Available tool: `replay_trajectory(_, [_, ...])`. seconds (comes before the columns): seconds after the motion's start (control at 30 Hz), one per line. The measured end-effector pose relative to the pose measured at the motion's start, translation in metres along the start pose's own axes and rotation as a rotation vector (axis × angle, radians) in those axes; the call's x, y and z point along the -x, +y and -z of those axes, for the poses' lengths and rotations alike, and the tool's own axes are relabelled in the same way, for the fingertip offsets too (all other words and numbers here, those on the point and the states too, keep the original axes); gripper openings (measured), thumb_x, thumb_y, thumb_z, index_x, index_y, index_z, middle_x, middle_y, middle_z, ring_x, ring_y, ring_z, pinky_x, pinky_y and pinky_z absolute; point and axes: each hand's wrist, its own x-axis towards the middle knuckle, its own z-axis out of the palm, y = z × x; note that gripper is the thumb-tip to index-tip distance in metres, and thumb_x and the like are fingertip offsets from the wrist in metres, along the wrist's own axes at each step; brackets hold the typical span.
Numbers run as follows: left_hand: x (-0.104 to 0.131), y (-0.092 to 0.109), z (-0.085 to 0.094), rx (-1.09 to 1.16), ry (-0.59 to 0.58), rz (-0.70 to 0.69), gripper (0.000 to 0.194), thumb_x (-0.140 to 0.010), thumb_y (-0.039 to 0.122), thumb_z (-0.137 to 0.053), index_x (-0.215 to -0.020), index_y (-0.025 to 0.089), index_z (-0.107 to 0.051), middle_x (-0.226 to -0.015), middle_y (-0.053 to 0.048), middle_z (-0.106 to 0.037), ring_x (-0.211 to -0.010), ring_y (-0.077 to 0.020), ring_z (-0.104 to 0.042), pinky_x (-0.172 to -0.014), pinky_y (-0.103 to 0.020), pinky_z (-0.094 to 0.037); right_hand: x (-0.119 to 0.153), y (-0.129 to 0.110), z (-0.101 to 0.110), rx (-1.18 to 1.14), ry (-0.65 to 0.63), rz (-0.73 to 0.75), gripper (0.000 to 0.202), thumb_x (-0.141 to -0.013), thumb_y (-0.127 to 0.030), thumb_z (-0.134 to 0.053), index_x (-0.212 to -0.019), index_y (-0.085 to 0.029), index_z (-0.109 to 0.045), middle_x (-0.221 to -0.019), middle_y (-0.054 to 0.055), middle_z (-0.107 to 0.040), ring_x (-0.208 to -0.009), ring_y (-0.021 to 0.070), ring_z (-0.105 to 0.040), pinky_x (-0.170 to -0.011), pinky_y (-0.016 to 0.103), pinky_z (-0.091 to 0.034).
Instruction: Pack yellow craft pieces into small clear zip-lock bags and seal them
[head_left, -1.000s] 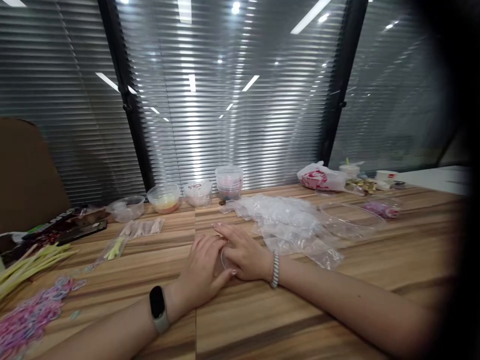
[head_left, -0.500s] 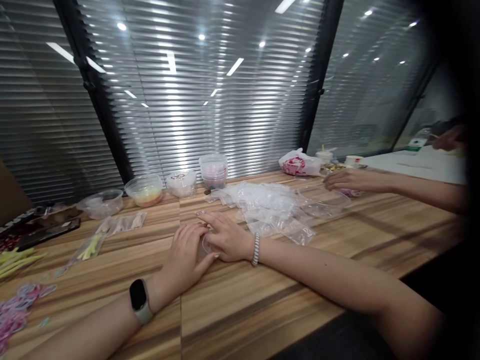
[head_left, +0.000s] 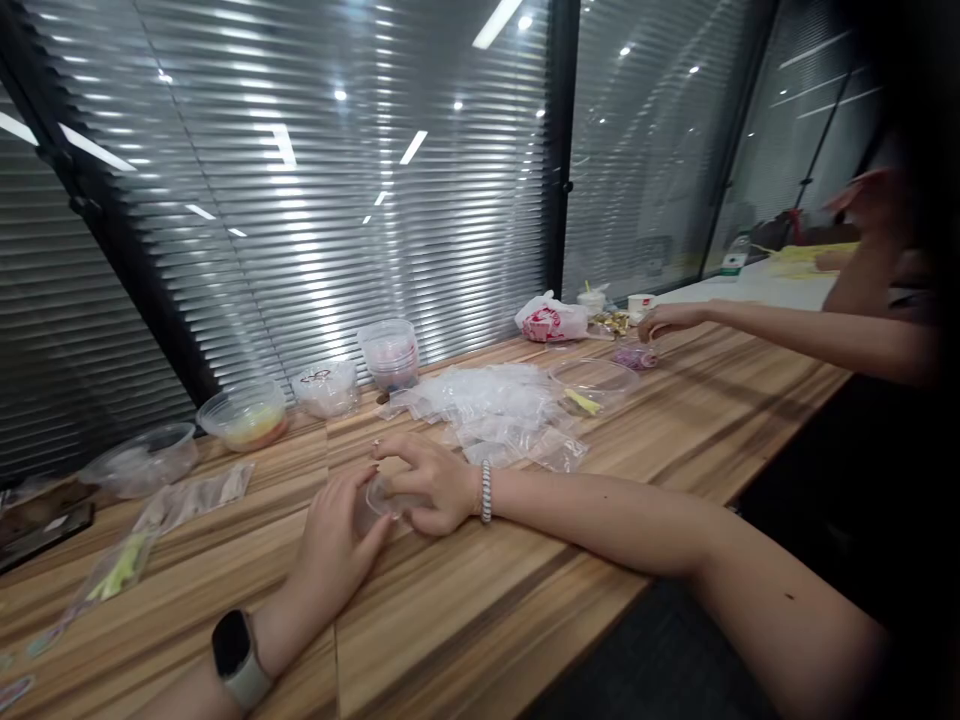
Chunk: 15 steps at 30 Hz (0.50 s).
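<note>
My left hand (head_left: 337, 535) rests on the wooden table, its fingers and thumb curved around a small clear plastic piece (head_left: 377, 497) with a rounded rim. From the other side my right hand (head_left: 435, 485) reaches in, forefinger bent down inside the rim and thumb low in front. Whatever its fingertips pinch is too small to make out. Just beyond my right hand lies a spread pile of clear plastic bags (head_left: 487, 400).
Clear tubs (head_left: 244, 415) line the window side. A bag with yellow strips (head_left: 124, 565) lies at left. Farther right are a clear lid (head_left: 600, 376) with a yellow piece, a purple bundle (head_left: 634, 355), a white-and-red bag (head_left: 553, 320) and a co-worker's hand (head_left: 670, 318).
My view has turned right, so the table's things sit farther left. My hands have drawn slightly apart, showing more of the clear piece. The co-worker's hand has moved off the clear lid.
</note>
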Motion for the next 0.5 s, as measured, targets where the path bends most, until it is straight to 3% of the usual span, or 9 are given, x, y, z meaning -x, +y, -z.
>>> replay_trajectory(0.1, [-0.001,-0.004,0.0,0.04,0.01,0.063,0.04,-0.087,0.037,-0.059,-0.121,0.02,-0.047,-0.119,-0.006,-0.055,-0.111,-0.0226,-0.051,-0.095,-0.041,-0.041,-0.007,0.009,0.014,-0.062,0.067,-0.031,0.032,-0.065,-0.028,-0.057,-0.093,-0.013,-0.062,-0.126,0.015,-0.045,-0.119,0.0246,-0.045,-0.102,0.038,-0.039])
replay_trajectory(0.17, [-0.001,-0.006,-0.001,0.063,0.019,0.069,0.035,-0.087,0.037,-0.059,-0.116,0.019,-0.049,-0.115,-0.006,-0.057,-0.108,-0.0226,-0.052,-0.093,-0.041,-0.041,-0.015,0.026,0.036,-0.052,0.115,-0.129,0.028,-0.067,-0.028,-0.055,-0.09,-0.013,-0.059,-0.12,0.014,-0.051,-0.112,0.0233,-0.049,-0.097,0.037,-0.042])
replay_trajectory(0.2, [0.0,-0.006,-0.001,0.072,0.017,0.069,0.033,-0.087,0.036,-0.059,-0.114,0.019,-0.05,-0.114,-0.007,-0.057,-0.107,-0.0228,-0.053,-0.093,-0.041,-0.042,-0.018,0.038,0.053,-0.016,0.13,-0.236,0.024,-0.07,-0.025,-0.052,-0.09,-0.013,-0.058,-0.113,0.012,-0.054,-0.107,0.021,-0.052,-0.094,0.035,-0.044])
replay_trajectory(0.33, [0.001,-0.005,-0.003,0.084,0.013,0.085,0.031,-0.085,0.035,-0.061,-0.109,0.018,-0.052,-0.111,-0.007,-0.058,-0.106,-0.0237,-0.053,-0.092,-0.042,-0.042,-0.002,0.1,0.139,0.161,0.375,-1.047,0.035,-0.083,-0.038,-0.051,-0.107,-0.012,-0.052,-0.1,0.01,-0.06,-0.081,0.0151,-0.057,-0.072,0.028,-0.048])
replay_trajectory(0.37, [0.002,-0.005,-0.003,0.088,0.014,0.083,0.031,-0.085,0.036,-0.061,-0.11,0.018,-0.052,-0.112,-0.007,-0.058,-0.106,-0.0238,-0.053,-0.092,-0.042,-0.042,0.01,0.112,0.16,0.211,0.338,-1.194,0.036,-0.086,-0.041,-0.048,-0.108,-0.012,-0.053,-0.096,0.01,-0.061,-0.078,0.0148,-0.057,-0.07,0.027,-0.048])
replay_trajectory(0.4, [0.002,-0.004,-0.003,0.095,0.012,0.078,0.032,-0.085,0.036,-0.061,-0.111,0.018,-0.052,-0.112,-0.007,-0.058,-0.107,-0.0237,-0.053,-0.093,-0.042,-0.042,0.024,0.121,0.179,0.275,0.211,-1.31,0.036,-0.086,-0.042,-0.05,-0.105,-0.012,-0.055,-0.09,0.009,-0.062,-0.076,0.0151,-0.057,-0.068,0.027,-0.047])
replay_trajectory(0.43, [0.002,-0.003,-0.003,0.102,0.006,0.068,0.033,-0.086,0.037,-0.06,-0.112,0.019,-0.051,-0.114,-0.007,-0.057,-0.108,-0.0234,-0.052,-0.093,-0.042,-0.041,0.038,0.127,0.195,0.368,0.026,-1.383,0.034,-0.082,-0.043,-0.056,-0.096,-0.011,-0.058,-0.084,0.009,-0.062,-0.076,0.016,-0.057,-0.069,0.027,-0.046])
replay_trajectory(0.5, [0.001,-0.003,-0.003,0.111,-0.01,0.044,0.036,-0.086,0.038,-0.06,-0.116,0.02,-0.05,-0.117,-0.007,-0.057,-0.111,-0.023,-0.051,-0.096,-0.042,-0.041,0.065,0.129,0.215,0.427,-0.073,-1.445,0.031,-0.071,-0.038,-0.07,-0.078,-0.009,-0.06,-0.07,0.011,-0.06,-0.073,0.0188,-0.058,-0.069,0.029,-0.046])
